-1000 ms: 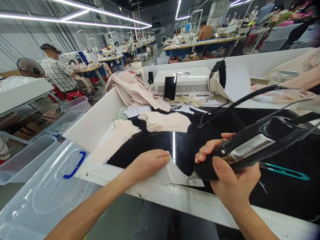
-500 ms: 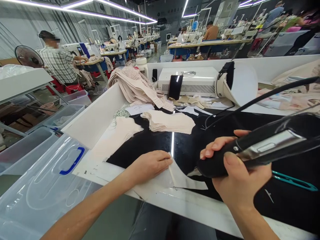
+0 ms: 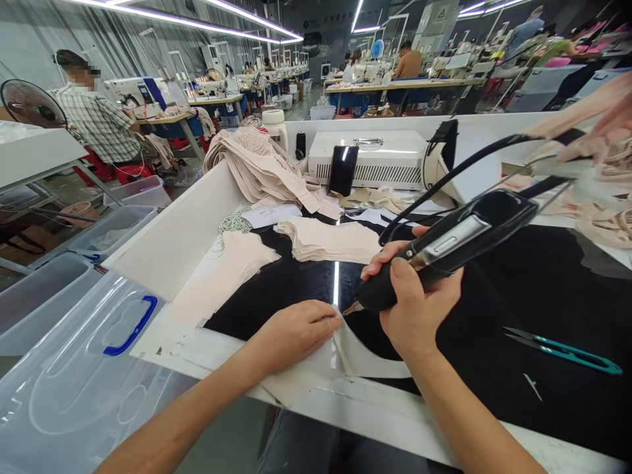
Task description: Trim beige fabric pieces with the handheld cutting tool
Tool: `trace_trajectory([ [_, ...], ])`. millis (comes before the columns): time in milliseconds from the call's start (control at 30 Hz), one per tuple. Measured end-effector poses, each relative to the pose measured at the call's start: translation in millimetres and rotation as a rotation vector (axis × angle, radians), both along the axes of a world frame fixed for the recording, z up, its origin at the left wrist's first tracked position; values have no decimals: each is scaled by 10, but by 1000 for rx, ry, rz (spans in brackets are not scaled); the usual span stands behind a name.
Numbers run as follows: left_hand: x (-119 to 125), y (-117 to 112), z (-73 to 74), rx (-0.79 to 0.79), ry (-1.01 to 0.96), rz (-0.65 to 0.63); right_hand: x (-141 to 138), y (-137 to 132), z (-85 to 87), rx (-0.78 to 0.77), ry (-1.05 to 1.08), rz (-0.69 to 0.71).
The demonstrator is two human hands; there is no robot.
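Observation:
My left hand (image 3: 301, 332) lies flat on a pale fabric piece (image 3: 368, 352) at the table's near edge, fingers stretched out. In my right hand (image 3: 419, 306) is a black corded hand tool (image 3: 457, 243) with a silver lever, fingers wrapped around its body. Its small metal tip points at the fabric edge close to my left fingertips; whether it touches, I cannot tell. A stack of cut beige fabric pieces (image 3: 330, 240) lies beyond my hands, with another fabric stack (image 3: 227, 273) to its left. Teal thread snips (image 3: 577, 351) rest at the right on the black work surface (image 3: 494, 382).
Toward the back stand a white vented box (image 3: 390, 158), a phone (image 3: 342, 170) leaning on it and a pile of beige strips (image 3: 261, 164). The tool's black cable (image 3: 444, 178) arches over the right side. Clear plastic bins (image 3: 89, 368) stand left. A person in a checked shirt (image 3: 93, 122) sits farther off.
My right hand has brought the tool left, its tip now nearer my left fingertips. The snips show fully now. My left hand stays on the fabric, and the view has shifted slightly.

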State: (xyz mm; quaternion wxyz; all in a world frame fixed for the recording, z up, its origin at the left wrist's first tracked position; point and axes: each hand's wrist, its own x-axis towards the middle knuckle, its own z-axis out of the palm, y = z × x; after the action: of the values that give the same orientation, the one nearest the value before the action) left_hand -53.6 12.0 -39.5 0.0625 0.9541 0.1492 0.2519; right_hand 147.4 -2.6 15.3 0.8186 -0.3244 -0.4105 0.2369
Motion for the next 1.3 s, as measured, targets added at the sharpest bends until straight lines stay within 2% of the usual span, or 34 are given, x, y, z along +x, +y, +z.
trace_trajectory([
  [467, -11, -10, 11, -20, 9, 4, -44, -4, -53, 16, -67, 3],
  [733, -29, -6, 12, -35, 36, 19, 6, -106, -7, 8, -48, -20],
  [1067, -76, 4, -5, -29, 55, 29, -32, -155, -43, -34, -55, -27],
  [1300, -36, 12, 99, 58, 36, -12, 65, -236, 33, -24, -19, -31],
])
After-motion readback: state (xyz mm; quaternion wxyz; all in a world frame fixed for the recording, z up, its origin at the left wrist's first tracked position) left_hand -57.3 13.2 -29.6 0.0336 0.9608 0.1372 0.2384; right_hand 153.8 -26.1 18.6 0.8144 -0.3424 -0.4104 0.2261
